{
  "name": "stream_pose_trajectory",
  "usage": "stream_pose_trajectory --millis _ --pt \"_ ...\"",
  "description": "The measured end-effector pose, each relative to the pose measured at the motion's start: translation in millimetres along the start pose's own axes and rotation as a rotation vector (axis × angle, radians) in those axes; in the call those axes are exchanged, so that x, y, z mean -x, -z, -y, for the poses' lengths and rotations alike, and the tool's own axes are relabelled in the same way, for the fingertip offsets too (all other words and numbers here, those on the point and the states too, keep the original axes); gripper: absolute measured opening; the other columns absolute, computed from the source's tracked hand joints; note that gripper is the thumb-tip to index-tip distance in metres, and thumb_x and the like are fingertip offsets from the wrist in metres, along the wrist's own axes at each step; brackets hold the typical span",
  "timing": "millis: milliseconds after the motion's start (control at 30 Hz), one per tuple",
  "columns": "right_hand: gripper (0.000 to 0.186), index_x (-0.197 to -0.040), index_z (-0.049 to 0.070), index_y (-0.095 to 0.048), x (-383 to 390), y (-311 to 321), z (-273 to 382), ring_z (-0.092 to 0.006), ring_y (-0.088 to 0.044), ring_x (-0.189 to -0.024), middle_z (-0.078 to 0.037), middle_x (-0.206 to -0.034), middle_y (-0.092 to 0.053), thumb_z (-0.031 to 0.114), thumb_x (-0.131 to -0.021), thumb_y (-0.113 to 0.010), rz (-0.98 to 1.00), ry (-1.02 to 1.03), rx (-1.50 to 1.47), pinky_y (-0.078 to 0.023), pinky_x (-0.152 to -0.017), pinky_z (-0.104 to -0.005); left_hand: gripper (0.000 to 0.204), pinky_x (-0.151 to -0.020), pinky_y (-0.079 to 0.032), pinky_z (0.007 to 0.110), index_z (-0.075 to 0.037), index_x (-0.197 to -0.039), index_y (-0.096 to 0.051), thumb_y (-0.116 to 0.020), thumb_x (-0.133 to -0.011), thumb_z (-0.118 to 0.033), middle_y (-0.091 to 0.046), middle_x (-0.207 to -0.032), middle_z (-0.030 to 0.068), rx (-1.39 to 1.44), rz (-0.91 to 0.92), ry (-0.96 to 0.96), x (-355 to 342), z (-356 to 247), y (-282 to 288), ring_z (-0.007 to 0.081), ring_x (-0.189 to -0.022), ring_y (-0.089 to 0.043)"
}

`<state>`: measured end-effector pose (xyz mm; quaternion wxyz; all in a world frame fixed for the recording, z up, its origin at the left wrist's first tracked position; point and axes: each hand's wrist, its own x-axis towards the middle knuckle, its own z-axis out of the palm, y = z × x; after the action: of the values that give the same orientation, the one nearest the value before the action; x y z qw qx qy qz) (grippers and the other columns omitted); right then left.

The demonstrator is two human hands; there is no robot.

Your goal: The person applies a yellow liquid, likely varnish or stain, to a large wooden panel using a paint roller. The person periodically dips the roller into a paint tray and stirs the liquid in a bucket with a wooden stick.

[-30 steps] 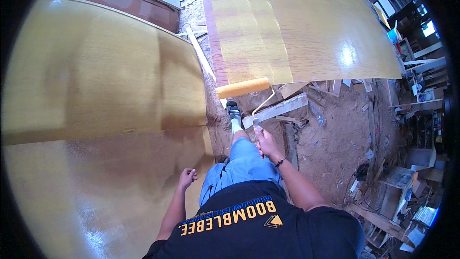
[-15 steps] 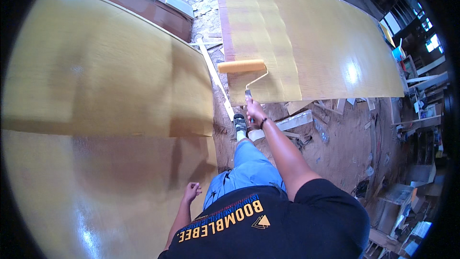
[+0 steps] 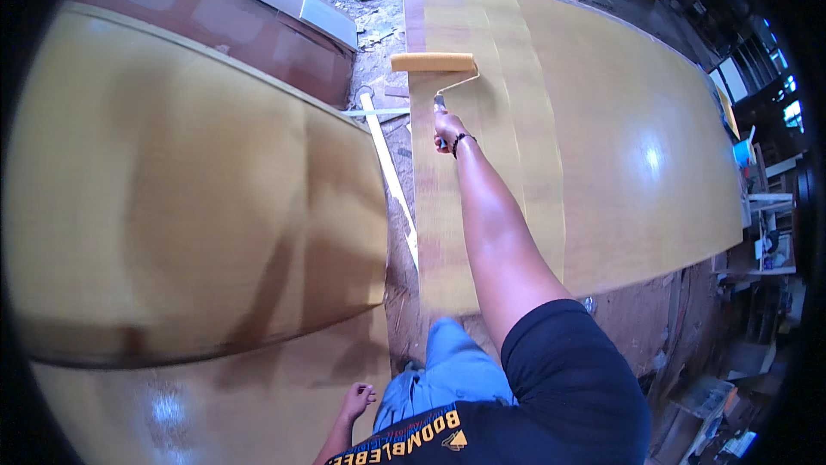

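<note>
My right hand [image 3: 446, 128] is closed around the handle of a paint roller [image 3: 433, 62], arm stretched far forward. The roller has a long yellow-orange sleeve on a bent wire frame. Its sleeve lies over the left part of a large yellow-coated panel [image 3: 619, 138], across its left edge. Brighter yellow bands run along that side, with bare reddish-brown patches at the margin. Low at my left side, my left hand [image 3: 359, 400] hangs with fingers loosely curled and nothing seen in them. Beneath it is another yellow-coated panel [image 3: 284, 396].
A large yellow panel [image 3: 206, 181] lies to the left, above the one under my left hand. A pale wooden strip [image 3: 389, 174] lies in the gap between panels. Reddish-brown boards [image 3: 284, 56] are at the far left. Cluttered shelving [image 3: 774, 237] stands at the right.
My right hand has pushed the roller forward, away from me, along the panel's left side. My body has moved forward too. My left hand still hangs at my side.
</note>
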<state>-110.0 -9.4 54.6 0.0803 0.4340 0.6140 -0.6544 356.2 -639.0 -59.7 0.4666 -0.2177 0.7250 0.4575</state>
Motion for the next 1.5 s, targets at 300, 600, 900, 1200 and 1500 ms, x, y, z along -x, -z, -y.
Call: stream_pose_trajectory --millis 300,600,900,1200,1500 --pt "0.06 -0.094 0.015 -0.046 -216.8 13.1 199.3 -0.0112 -0.049 -0.047 0.001 -0.062 -0.047 0.072 -0.098 -0.028 0.028 0.044 0.011 -0.049 -0.045 -0.0372 0.04 -0.085 -0.056 0.032 -0.002 -0.137 -0.048 -0.038 -0.11 -0.03 -0.065 -0.116 0.013 0.363 0.293 -0.027 -31.3 -269.7 -143.9 0.0207 -0.095 -0.069" --pt "0.055 -0.104 0.014 -0.05 -322.6 7.5 323.3 -0.0111 -0.049 -0.047 0.002 -0.062 -0.048 0.065 -0.102 -0.028 0.085 0.154 0.061 -0.049 -0.048 -0.0341 0.032 -0.078 -0.05 0.033 -0.002 -0.11 -0.06 -0.046 -0.108 -0.031 -0.062 -0.093 0.0091 0.377 0.139 0.159 -22.4 -292.9 -159.8 0.0179 -0.085 -0.06" --pt "0.052 -0.1 0.013 -0.049 -372.8 10.3 369.0 -0.0113 -0.049 -0.048 0.001 -0.063 -0.048 0.06 -0.104 -0.027 0.035 0.139 0.066 -0.049 -0.046 -0.0318 0.03 -0.075 -0.05 0.032 -0.004 -0.105 -0.061 -0.048 -0.107 -0.031 -0.061 -0.09 0.0076 0.331 0.158 0.152 -38.5 -326.6 -163.1 0.0168 -0.083 -0.058" --pt "0.061 -0.089 0.013 -0.047 -330.6 18.8 324.4 -0.0144 -0.047 -0.044 -0.001 -0.058 -0.045 0.069 -0.1 -0.027 0.097 0.09 0.071 -0.045 -0.043 -0.0337 0.039 -0.084 -0.054 0.034 0.004 -0.117 -0.059 -0.042 -0.109 -0.03 -0.067 -0.102 0.0134 0.397 0.221 0.146 -44.1 -284.9 -160.8 0.0226 -0.089 -0.067" --pt "0.065 -0.088 0.016 -0.041 -219.0 28.0 198.6 -0.0112 -0.041 -0.043 0.001 -0.057 -0.04 0.078 -0.094 -0.028 0.071 0.0 0.036 -0.04 -0.041 -0.0311 0.043 -0.091 -0.057 0.037 0.005 -0.124 -0.059 -0.04 -0.11 -0.031 -0.069 -0.111 0.0137 0.416 0.257 0.044 -40.7 -284.6 -160.3 0.0203 -0.094 -0.068"
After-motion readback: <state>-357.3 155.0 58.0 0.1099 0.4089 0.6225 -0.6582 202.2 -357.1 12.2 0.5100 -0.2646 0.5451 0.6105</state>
